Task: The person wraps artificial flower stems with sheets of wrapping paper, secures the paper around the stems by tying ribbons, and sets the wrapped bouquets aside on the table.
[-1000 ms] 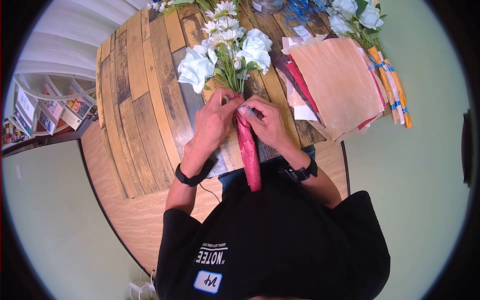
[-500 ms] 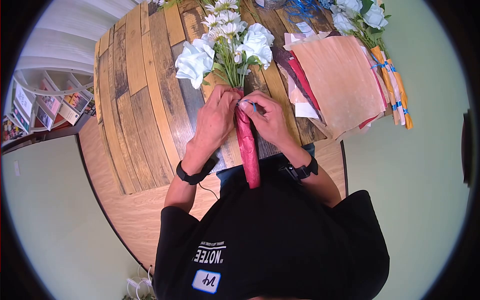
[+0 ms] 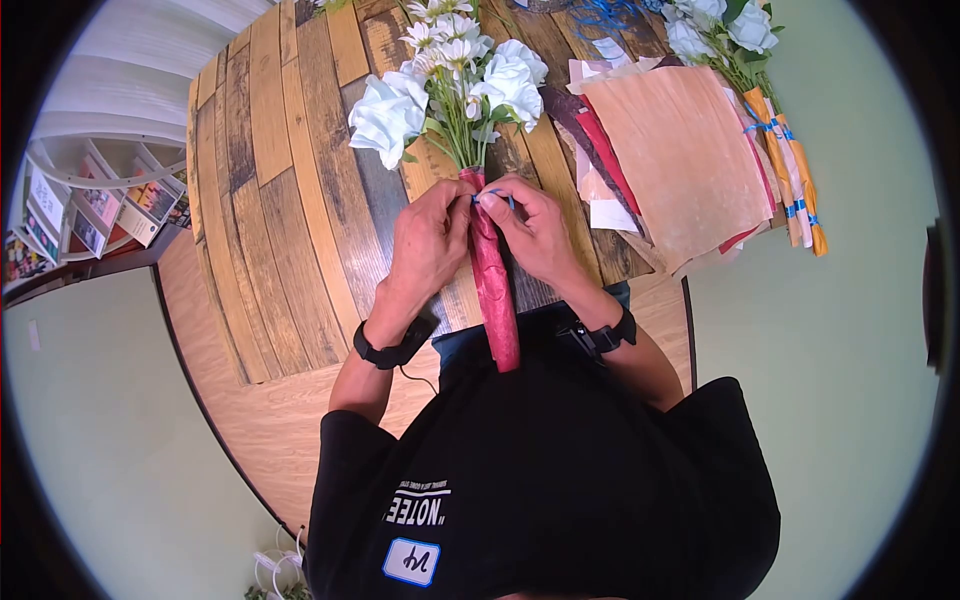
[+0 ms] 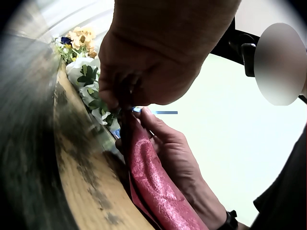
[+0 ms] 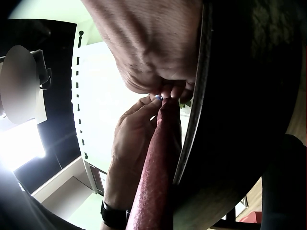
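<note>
A bouquet of white roses [image 3: 388, 118] and white daisies [image 3: 458, 52] lies on the table, its stems wrapped in crinkled red paper [image 3: 493, 290] that tapers toward the person's body. A thin blue ribbon [image 3: 503, 194] goes around the paper's upper end, just below the bare green stems. From the left side, my left hand [image 3: 428, 240] pinches the ribbon at the paper's neck with bent fingers. Opposite it, my right hand [image 3: 538, 232] pinches the ribbon between thumb and forefinger. A short ribbon end [image 4: 167, 112] sticks out past the right thumb in the left wrist view.
Right of the bouquet lies a stack of wrapping paper [image 3: 680, 160], tan on top with red and dark sheets beneath. Beyond it are finished bouquets with orange-wrapped stems [image 3: 770, 130] and blue ties. Curled blue ribbon [image 3: 605, 18] lies at the far edge.
Both hands have shifted slightly down along the wrapped stems, so more of the red paper's top shows above the fingers. They keep pinching the blue ribbon.
</note>
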### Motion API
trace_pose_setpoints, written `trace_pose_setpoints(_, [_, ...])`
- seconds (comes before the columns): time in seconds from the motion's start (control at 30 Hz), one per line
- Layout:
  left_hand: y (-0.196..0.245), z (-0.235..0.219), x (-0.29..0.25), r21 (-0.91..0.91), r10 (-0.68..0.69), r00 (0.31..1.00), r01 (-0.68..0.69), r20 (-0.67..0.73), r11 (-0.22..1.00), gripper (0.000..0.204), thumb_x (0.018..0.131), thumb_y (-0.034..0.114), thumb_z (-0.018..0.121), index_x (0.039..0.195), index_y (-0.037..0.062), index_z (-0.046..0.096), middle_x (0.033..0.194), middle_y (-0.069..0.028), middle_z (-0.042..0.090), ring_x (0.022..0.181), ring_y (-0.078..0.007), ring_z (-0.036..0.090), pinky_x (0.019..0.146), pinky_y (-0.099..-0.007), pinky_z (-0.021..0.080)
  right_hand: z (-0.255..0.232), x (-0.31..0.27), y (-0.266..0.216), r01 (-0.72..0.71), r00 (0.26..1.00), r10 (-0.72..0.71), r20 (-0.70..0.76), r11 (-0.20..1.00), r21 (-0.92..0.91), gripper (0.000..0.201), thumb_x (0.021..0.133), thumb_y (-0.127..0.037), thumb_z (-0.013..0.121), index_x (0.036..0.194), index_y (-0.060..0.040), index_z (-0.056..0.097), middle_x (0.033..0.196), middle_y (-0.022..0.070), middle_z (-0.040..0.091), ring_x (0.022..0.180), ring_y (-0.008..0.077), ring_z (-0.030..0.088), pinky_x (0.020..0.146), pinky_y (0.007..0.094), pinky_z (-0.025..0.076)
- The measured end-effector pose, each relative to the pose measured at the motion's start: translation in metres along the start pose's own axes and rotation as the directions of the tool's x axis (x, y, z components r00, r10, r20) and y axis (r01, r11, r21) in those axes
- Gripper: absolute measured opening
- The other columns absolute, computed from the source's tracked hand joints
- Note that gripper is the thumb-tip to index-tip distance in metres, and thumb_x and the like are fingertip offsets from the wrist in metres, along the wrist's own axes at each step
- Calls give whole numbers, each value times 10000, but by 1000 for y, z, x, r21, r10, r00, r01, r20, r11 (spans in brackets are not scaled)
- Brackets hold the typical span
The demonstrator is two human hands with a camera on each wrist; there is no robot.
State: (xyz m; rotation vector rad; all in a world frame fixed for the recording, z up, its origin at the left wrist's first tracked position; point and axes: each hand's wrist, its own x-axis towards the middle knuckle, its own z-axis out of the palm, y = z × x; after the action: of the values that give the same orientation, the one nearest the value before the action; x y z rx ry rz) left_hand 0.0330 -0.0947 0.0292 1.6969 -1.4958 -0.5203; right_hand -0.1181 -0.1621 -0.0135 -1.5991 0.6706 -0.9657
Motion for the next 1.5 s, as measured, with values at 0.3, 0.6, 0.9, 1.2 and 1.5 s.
trace_pose_setpoints(0.3, [8, 1, -2, -78, -48, 999, 48, -3, 996, 176, 921, 4, 606, 1074, -4, 692, 929, -194, 703, 820, -354, 703, 726, -389, 549, 1, -2, -1, -143, 989, 145, -15, 986, 90, 224, 1019, -219, 619, 1021, 5, 635, 834, 30, 608, 747, 93, 523, 670, 265, 445])
trace_pose_setpoints(0.6, [7, 3, -1, 27, -56, 998, 56, 14, 998, 146, 916, 73, 669, 1046, 20, 707, 926, -182, 713, 832, -380, 695, 723, -419, 547, 2, -2, 3, -155, 986, 159, -42, 984, 83, 208, 1008, -208, 639, 1021, 0, 646, 847, 22, 629, 737, 80, 527, 669, 255, 452])
trace_pose_setpoints(0.9, [5, 4, -1, 9, -122, 993, 122, 9, 993, 116, 904, 110, 715, 992, 34, 716, 851, -162, 717, 761, -343, 708, 665, -388, 541, -1, -1, -4, -169, 985, 171, -12, 981, 98, 200, 1018, -192, 619, 1037, 7, 635, 863, 21, 619, 779, 79, 539, 699, 250, 462])
trace_pose_setpoints(1.2, [5, 14, -9, 121, 34, 992, -19, -125, 993, 141, 907, 97, 705, 1038, 45, 710, 904, -161, 723, 781, -357, 711, 661, -395, 562, -1, -2, 6, -149, 988, 152, -23, 982, 114, 232, 1012, -231, 634, 1043, -1, 636, 840, 6, 599, 738, 68, 499, 647, 243, 427])
trace_pose_setpoints(1.5, [8, 13, -10, 207, 60, 991, -35, -118, 978, 124, 902, 101, 710, 1021, 68, 716, 879, -131, 720, 738, -334, 703, 621, -390, 548, -6, -1, -2, -187, 982, 186, 18, 979, 75, 283, 1020, -293, 622, 1058, -12, 629, 811, 1, 592, 714, 67, 475, 618, 245, 393])
